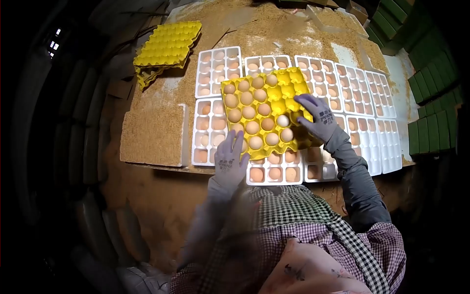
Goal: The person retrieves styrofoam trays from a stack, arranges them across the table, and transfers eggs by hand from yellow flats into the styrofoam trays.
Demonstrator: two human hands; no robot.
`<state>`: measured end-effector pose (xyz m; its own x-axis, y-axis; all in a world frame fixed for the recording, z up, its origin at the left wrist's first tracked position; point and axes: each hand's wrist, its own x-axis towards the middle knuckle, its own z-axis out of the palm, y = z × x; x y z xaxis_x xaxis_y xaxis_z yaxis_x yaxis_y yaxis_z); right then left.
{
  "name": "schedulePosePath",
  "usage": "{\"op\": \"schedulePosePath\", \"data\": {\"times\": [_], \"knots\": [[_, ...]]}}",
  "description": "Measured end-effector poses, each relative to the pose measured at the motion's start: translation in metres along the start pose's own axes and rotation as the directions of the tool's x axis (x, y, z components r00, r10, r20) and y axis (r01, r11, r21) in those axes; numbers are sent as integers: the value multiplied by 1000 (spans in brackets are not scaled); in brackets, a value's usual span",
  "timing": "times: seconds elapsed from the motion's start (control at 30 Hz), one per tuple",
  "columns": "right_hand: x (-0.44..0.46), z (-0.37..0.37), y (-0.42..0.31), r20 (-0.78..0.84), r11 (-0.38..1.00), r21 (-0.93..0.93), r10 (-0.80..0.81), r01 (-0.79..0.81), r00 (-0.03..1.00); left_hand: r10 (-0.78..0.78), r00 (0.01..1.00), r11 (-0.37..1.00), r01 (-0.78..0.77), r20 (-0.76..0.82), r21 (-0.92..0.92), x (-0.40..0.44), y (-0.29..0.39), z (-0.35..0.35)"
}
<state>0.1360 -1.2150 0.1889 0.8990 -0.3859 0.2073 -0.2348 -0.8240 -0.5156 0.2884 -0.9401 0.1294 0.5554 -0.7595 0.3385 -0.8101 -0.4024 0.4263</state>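
Observation:
A yellow egg tray (pixel 276 106) lies across several white egg trays. Brown eggs (pixel 248 113) fill its left and lower cells, with one paler egg (pixel 283 120) nearer the right. Its upper right cells hold no eggs. My left hand (pixel 230 159), in a pale printed glove, grips the tray's lower left corner; its fingers lie beside an egg there. My right hand (pixel 319 118), gloved alike, reaches over the tray's right edge with thumb and fingers apart. Its palm side is hidden, and the cells under it are in shadow.
White trays with eggs (pixel 219 73) stand in rows on the dusty table (pixel 230 24). White trays without visible eggs (pixel 389 147) are at the right. Stacked yellow trays (pixel 169 44) sit back left. A dust-covered block (pixel 152 137) is at the left; green stacks (pixel 433 122) stand far right.

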Motion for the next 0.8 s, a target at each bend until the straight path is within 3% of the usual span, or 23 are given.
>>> {"op": "schedulePosePath", "data": {"times": [0.07,0.13,0.17,0.2,0.23,0.27,0.3,0.33,0.37,0.4,0.43,0.47,0.5,0.53,0.57,0.6,0.67,0.7,0.73,0.77,0.8], "knots": [[-16,18,-20,323,999,35,-34,24,946,63,966,994,-83,251,68,-14,-1,6],[-25,52,-24,370,927,-311,-87,212,925,74,975,989,-98,209,108,-16,-11,15],[-29,59,-24,252,943,-268,-128,196,959,93,983,996,-94,159,0,-14,-15,15],[-27,60,-9,256,952,-179,-198,248,946,102,989,990,-90,106,-111,-13,-20,18],[-24,54,-3,202,988,-28,-143,152,969,54,996,985,-42,68,-168,1,-25,12],[-22,45,-1,159,990,130,-74,54,984,-248,911,840,371,328,-396,5,-24,0],[-18,34,0,151,947,311,38,-84,988,-340,893,530,441,295,-724,5,-18,-5],[-16,30,1,124,766,600,196,-231,973,-428,855,122,375,292,-919,7,-16,-6],[-15,19,1,199,535,786,257,-310,946,-497,841,-8,242,214,-970,13,-22,-4],[-16,7,-6,292,250,895,297,-369,909,-524,812,-122,228,258,-966,15,-20,-15],[-18,14,-13,321,288,858,346,-426,882,-444,875,139,278,191,-951,16,-25,-6],[-11,34,-2,101,835,547,10,-64,995,-341,928,392,286,151,-874,19,-31,4],[-14,49,-12,169,943,332,-58,-1,984,-2,1000,814,7,9,-581,31,-12,-5],[-15,63,-27,246,991,103,-111,88,963,50,990,939,0,135,-345,33,6,1],[-13,71,-39,313,997,10,-71,71,947,87,971,994,-71,224,-77,29,17,13],[-12,75,-46,374,994,-85,-27,63,927,93,944,969,-159,316,191,24,21,23],[-8,65,-35,370,994,-58,-61,89,927,114,940,983,-154,320,103,25,10,31],[-12,59,-17,347,967,229,25,-110,938,144,930,988,-155,339,6,27,6,31],[-12,50,-19,352,820,494,116,-289,929,150,927,987,-162,343,5,27,5,22],[-20,32,-23,399,352,799,294,-487,868,67,937,976,9,343,-216,27,2,10],[-26,24,-11,395,146,865,390,-480,832,-17,932,889,180,362,-421,29,-1,2]]}}
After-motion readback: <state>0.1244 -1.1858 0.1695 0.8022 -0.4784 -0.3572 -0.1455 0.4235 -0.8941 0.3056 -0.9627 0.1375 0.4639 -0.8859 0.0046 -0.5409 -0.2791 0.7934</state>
